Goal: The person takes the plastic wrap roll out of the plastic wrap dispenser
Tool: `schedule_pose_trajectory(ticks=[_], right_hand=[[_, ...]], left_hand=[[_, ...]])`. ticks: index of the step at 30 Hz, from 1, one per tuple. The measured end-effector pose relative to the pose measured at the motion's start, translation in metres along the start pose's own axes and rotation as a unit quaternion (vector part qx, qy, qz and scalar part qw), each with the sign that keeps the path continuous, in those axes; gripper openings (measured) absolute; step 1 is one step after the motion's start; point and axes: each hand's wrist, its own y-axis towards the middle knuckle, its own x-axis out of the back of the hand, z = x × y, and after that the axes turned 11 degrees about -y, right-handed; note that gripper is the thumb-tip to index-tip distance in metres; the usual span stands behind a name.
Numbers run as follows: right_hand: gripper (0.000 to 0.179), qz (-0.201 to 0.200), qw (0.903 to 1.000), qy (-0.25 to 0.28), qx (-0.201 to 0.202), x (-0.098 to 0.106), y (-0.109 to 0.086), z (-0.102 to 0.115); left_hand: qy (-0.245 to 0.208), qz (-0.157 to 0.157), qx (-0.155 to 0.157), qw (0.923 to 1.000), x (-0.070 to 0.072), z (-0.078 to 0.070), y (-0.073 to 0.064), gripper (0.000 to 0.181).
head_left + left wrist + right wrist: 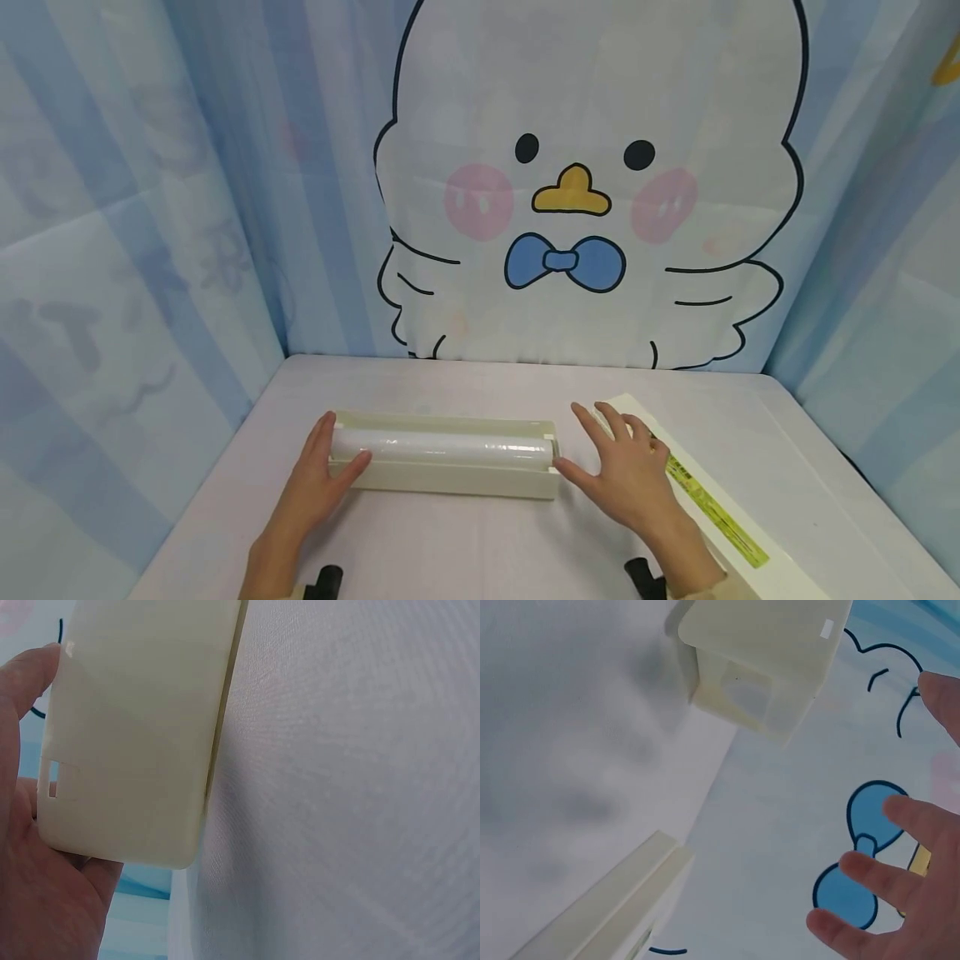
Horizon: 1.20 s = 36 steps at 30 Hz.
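Note:
A long cream cling film dispenser box (457, 482) lies across the table, lidless, with a shiny white roll of film (442, 447) inside. My left hand (307, 487) holds the box's left end, thumb over the front edge and fingers at the end and back. In the left wrist view, that hand (41, 885) wraps the rounded corner of the box (142, 735). My right hand (633, 475) hovers by the box's right end, fingers spread and holding nothing. The right wrist view shows its extended fingers (885, 881) apart from the box end (757, 645).
A long cream lid (783, 575) with a yellow-green label (720, 517) lies slantwise on the right, behind and beneath my right hand in the head view. The white table (465, 550) ends at a curtain (330, 275) printed with a chick; more curtain hangs on both sides.

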Motion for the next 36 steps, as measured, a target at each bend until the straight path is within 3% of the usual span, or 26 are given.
schedule_pose_trajectory(ticks=[14, 28, 36], right_hand=[[0.078, 0.018, 0.9997, 0.013, 0.011, -0.004, 0.005, 0.010], [0.068, -0.024, 0.9974, 0.023, 0.064, -0.013, 0.012, 0.016], [0.064, -0.030, 0.9955, 0.030, 0.085, -0.016, 0.015, 0.020]], left_hand=[[-0.001, 0.003, 0.009, 1.0000, 0.000, 0.001, -0.001, 0.097], [0.001, 0.003, 0.018, 0.9998, 0.000, 0.001, 0.000, 0.098], [-0.002, -0.009, 0.001, 1.0000, -0.001, 0.000, 0.000, 0.097]])
